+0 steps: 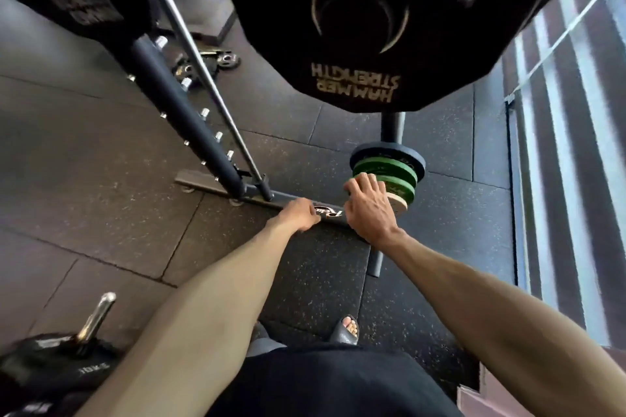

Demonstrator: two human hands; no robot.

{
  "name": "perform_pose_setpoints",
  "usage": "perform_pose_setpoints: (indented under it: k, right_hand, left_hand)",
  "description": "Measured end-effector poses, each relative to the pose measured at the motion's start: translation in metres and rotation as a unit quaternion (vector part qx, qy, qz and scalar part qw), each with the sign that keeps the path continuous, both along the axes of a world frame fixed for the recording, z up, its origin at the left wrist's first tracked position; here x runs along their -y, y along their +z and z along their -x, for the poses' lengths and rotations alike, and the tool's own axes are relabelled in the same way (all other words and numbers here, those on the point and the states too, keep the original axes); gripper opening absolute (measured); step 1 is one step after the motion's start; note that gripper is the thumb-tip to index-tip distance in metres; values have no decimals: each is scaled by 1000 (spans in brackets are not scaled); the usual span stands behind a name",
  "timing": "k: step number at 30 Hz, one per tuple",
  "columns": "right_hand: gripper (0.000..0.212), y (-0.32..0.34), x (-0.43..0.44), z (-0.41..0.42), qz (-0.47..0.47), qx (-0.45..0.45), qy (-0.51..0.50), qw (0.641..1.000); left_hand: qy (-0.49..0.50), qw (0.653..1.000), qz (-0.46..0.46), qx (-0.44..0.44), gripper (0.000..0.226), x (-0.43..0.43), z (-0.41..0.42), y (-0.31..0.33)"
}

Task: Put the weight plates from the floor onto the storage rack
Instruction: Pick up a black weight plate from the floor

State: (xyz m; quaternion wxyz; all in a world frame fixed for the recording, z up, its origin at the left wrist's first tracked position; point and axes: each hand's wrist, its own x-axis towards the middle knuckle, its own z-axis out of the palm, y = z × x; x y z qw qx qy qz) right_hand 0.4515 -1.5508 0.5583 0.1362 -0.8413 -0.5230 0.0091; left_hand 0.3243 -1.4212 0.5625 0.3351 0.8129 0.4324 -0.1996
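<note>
- The rubber floor (84, 152) fills the view; the storage rack (179, 112) stands on it at centre left, its base bar running towards the right.
- A large black plate (389, 10) hangs high on the rack at the far side, already stored.
- Both arms are stretched forward and down, the right one bent slightly inward at the wrist.
- A plate stack (389, 173) sits on a low peg at the right of the rack: a blue plate farthest, green plates in the middle, and a pale plate (399, 203) at the near end.
- The step in hand is judged to be the seating of that near plate on the peg.
- The right hand (367, 210) is laid over the near end of the stack, with its fingers bent over the green rims and its palm against the pale plate (push or grip cannot be told apart).
- The left hand (299, 213) is held just beside the base bar with its fingers curled under; nothing is seen in it.
- Small plates (206, 64) are left on the floor, far left behind the rack.
- For the next move, the stack would have to be released, and those far plates reached by stepping round the upright.
</note>
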Motion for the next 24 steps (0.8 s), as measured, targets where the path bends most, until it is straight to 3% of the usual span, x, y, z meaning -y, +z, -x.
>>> perform_pose_setpoints:
  k: [6,10,14,17,24]
  right_hand:
    - [24,0,-90,103,82,-110,135,981]
    - [24,-7,-154,194,215,-147,202,944]
    - [26,-14,-217,297,322,-155,256,898]
    - [30,-8,-253,371,353,-148,307,871]
    - [29,-2,-321,498,351,-165,339,857]
  left_hand:
    - [119,993,10,-14,20,-50,129,-2]
    - [211,977,19,4,11,-85,236,-8]
    - [258,966,25,6,20,-119,350,-5]
    - [286,958,26,14,15,-142,427,-2]
    - [405,912,2,56,19,-189,552,-10]
